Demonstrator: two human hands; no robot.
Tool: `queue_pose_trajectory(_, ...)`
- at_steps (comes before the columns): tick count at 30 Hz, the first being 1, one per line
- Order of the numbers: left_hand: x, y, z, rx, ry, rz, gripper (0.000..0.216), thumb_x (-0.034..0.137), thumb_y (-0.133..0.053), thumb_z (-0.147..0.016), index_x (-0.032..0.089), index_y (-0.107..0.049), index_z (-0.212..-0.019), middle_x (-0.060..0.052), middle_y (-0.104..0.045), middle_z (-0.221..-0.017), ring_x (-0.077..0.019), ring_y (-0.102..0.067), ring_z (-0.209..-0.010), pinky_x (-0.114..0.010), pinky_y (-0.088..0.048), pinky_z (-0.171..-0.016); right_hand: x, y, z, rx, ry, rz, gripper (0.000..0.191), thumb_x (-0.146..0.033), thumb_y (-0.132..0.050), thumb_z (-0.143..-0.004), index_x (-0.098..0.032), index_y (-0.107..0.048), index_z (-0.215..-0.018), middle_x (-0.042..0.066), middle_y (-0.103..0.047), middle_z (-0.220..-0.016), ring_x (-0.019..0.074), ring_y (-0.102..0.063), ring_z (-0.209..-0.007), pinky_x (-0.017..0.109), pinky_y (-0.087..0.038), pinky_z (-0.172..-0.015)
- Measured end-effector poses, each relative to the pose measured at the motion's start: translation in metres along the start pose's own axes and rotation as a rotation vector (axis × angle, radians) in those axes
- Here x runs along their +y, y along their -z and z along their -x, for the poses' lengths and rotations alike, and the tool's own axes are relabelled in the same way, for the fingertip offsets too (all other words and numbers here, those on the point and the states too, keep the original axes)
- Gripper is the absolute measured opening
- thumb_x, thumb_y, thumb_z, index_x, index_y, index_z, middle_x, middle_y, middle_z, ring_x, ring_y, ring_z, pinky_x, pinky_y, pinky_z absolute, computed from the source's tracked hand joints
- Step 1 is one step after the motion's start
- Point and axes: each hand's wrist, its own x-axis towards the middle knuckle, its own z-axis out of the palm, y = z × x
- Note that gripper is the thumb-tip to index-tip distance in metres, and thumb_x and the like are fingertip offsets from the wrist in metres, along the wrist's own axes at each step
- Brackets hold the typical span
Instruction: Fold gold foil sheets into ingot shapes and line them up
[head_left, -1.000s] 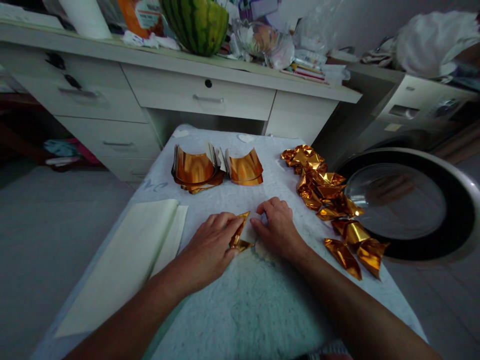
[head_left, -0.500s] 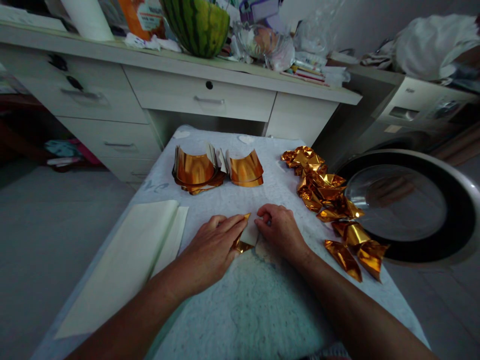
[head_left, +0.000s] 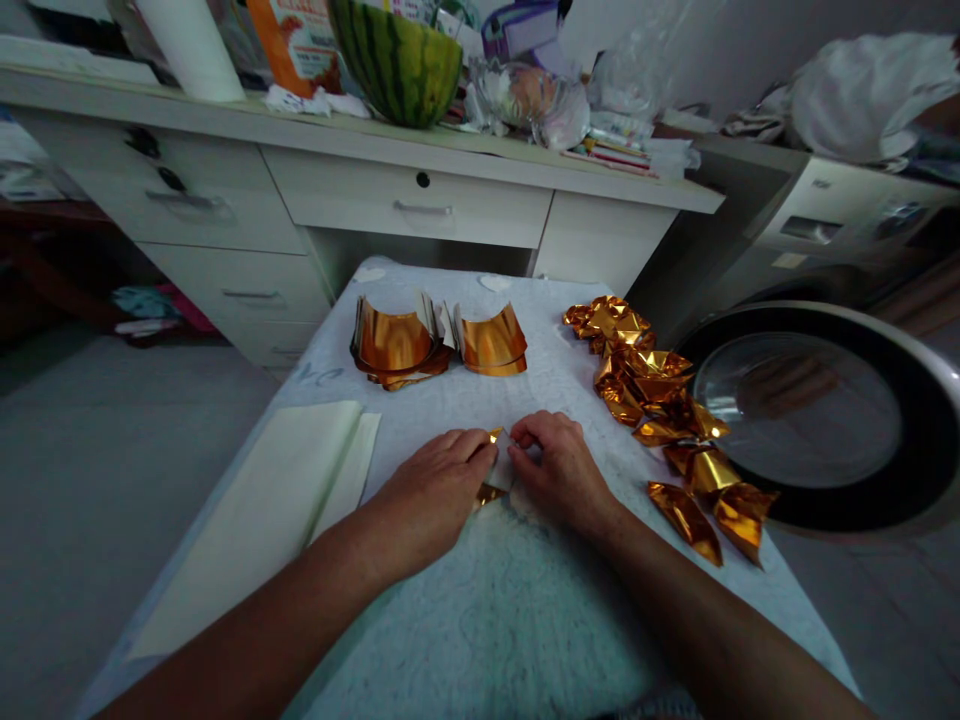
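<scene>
**Gold-faced paper piece (head_left: 491, 494) flanked by two bare hands**

The fingers of the left hand (head_left: 442, 490) are laid close together and bent over the paper piece, with shiny gold corners left showing at its far and near edges; whether it is gripped or only pressed cannot be told. The fingers of the right hand (head_left: 564, 468) are curled, thumb and forefinger brought near each other at the piece's matt, pale side; whether an edge is pinched cannot be told. The piece is set mid-way across a cloth-covered table (head_left: 487, 620), its pale blue surface mottled. On the far side, two stacks of gold sheets (head_left: 394, 345) are placed side by side, curved upward like shallow troughs. To the right, creased, sharp-cornered foil shapes (head_left: 641, 375) are strewn from far to near. To the left, smooth cream sheets (head_left: 255, 510) are laid overlapping. Farther off, a striped green watermelon (head_left: 397, 65) is set on a white desk (head_left: 337, 200), and a round washing machine door (head_left: 810, 400) is seen far right
</scene>
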Motion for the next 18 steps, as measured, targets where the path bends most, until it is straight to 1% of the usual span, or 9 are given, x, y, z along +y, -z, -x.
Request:
queue_pose_trajectory(4, -0.0034, 0.0048, 0.0020, -0.018, -0.006, 0.088, 0.049, 0.015, -0.050, -0.085, 0.019, -0.049, -0.134, -0.008, -0.051, -0.137, -0.0227, -0.045, -0.126, -0.038, -0.038, -0.110, 0.0003, -0.0001, 0.0004, -0.010, 0.052, -0.053, 0.011, -0.014, -0.066, -0.082, -0.020, -0.068, -0.092, 0.002, -0.067, -0.086, 0.0183, -0.057, -0.085, 0.034, -0.037, -0.082)
queue_pose_trajectory(8, -0.0037, 0.0086, 0.0043, -0.017, -0.004, 0.167, 0.052, 0.013, -0.049, -0.085, 0.020, -0.046, -0.136, -0.007, -0.051, -0.136, -0.0222, -0.044, -0.127, -0.039, -0.036, -0.113, -0.0006, 0.0015, 0.0013, -0.031, 0.079, -0.069, 0.013, -0.014, -0.063, -0.086, -0.020, -0.071, -0.095, 0.004, -0.066, -0.088, 0.0191, -0.058, -0.087, 0.034, -0.038, -0.081)
queue_pose_trajectory(12, -0.0022, 0.0104, 0.0051, -0.011, 0.003, 0.209, 0.059, 0.014, -0.050, -0.086, 0.021, -0.037, -0.143, -0.007, -0.048, -0.141, -0.0223, -0.041, -0.130, -0.040, -0.034, -0.114, 0.0008, 0.0024, 0.0015, -0.048, 0.108, -0.042, 0.019, -0.012, -0.058, -0.089, -0.022, -0.073, -0.095, 0.004, -0.064, -0.086, 0.0189, -0.057, -0.085, 0.034, -0.039, -0.080)
queue_pose_trajectory(15, -0.0030, 0.0096, 0.0056, -0.014, -0.005, 0.210, 0.064, 0.013, -0.049, -0.087, 0.024, -0.031, -0.148, -0.006, -0.046, -0.143, -0.0217, -0.040, -0.131, -0.040, -0.034, -0.115, 0.0026, 0.0025, 0.0003, -0.070, 0.125, -0.023, 0.022, -0.012, -0.056, -0.090, -0.024, -0.074, -0.096, 0.004, -0.064, -0.084, 0.0187, -0.056, -0.084, 0.034, -0.038, -0.079)
queue_pose_trajectory(18, -0.0051, 0.0070, 0.0066, -0.010, -0.021, 0.186, 0.062, 0.015, -0.049, -0.088, 0.026, -0.034, -0.147, -0.006, -0.046, -0.142, -0.0225, -0.041, -0.130, -0.041, -0.035, -0.114, 0.0045, 0.0024, -0.0009, -0.079, 0.126, -0.006, 0.023, -0.012, -0.057, -0.090, -0.024, -0.075, -0.098, 0.004, -0.064, -0.086, 0.0189, -0.057, -0.085, 0.034, -0.038, -0.079)
